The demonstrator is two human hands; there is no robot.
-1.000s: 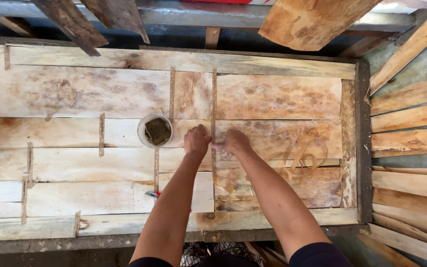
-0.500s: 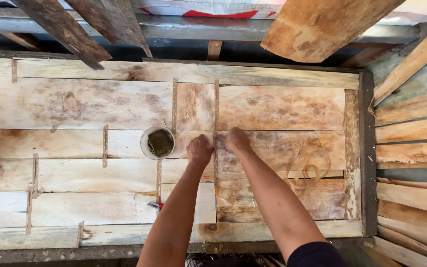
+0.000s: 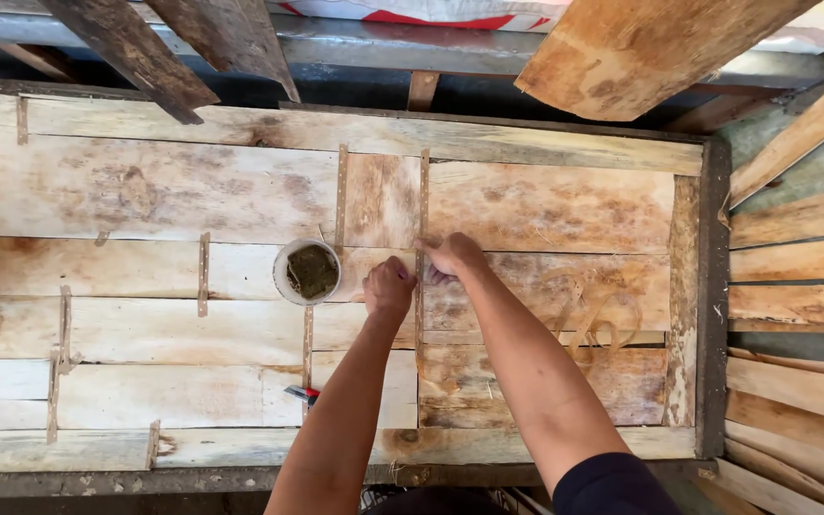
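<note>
Since the earlier frames both hands have stayed at the same vertical seam near the middle of the pale patched plank surface (image 3: 145,191); only the view has shifted slightly.

Left to right: the small round white container (image 3: 306,271) stands upright on the planks, holding a dark olive-brown fibrous mass; nothing touches it. Below it, a small red-and-grey tool (image 3: 299,392) lies flat beside the forearm. Open board runs wide to the left, up to thin vertical wooden strips (image 3: 202,275) set over the joints.

The left hand (image 3: 389,289) sits just right of the container, fingers clenched into a loose fist; what they grip cannot be told. The narrow vertical seam strip (image 3: 422,205) passes between the hands. The right hand (image 3: 452,257) rests on that seam, fingers curled down and pinched at the wood; any held item is hidden.

A dark frame edge (image 3: 714,286) bounds the right side, loose stacked boards (image 3: 803,305) beyond.
</note>
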